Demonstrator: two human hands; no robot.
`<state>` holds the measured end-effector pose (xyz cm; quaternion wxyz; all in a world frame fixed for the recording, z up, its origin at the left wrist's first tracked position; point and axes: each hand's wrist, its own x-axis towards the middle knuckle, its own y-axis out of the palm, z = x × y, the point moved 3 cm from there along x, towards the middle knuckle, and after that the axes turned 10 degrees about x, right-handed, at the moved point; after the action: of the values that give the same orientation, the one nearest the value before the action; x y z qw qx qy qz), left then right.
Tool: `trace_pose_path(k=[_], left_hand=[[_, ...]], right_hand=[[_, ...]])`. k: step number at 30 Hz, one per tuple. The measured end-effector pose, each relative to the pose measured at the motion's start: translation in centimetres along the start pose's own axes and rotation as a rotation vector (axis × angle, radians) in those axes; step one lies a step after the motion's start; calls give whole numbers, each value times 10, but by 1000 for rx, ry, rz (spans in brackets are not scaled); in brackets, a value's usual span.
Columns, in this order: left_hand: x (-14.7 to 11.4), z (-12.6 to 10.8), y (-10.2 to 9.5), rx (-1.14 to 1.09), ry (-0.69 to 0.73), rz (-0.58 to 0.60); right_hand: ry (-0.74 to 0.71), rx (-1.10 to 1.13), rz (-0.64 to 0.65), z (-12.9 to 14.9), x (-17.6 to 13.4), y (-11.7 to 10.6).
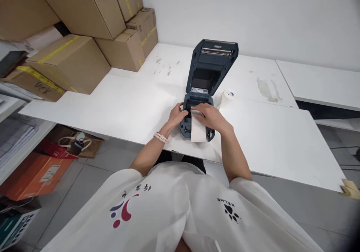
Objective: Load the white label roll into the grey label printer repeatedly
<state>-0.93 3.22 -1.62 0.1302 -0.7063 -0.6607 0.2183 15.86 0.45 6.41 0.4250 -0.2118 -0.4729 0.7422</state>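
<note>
Printer (199,98) open, paper strip (198,131), KELME-marked shirt (168,203)

The printer (207,78) looks to be matt, dark plastic, with a shiny metal bar (215,52) across the inside of its raised lid, and the paper strip (198,130) is smooth and matt. The worktop (140,105) has a smooth white finish with a faint sheen, broken by dull, blotchy patches (268,90). The boxes (74,62) are matt brown cardboard and the shirt (168,199) soft, creased cloth.
</note>
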Motion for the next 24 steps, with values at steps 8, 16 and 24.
trace_pose_path(k=[8,16,24], left_hand=[[0,2,8,-184,-76,-10],[-1,-3,9,-342,-63,130],[-12,-15,2,-307,-44,112]], right_hand=[[-67,144,-284,19,-67,32],[-84,296,-408,19,-73,40],[-12,412,-72,17,-91,30]])
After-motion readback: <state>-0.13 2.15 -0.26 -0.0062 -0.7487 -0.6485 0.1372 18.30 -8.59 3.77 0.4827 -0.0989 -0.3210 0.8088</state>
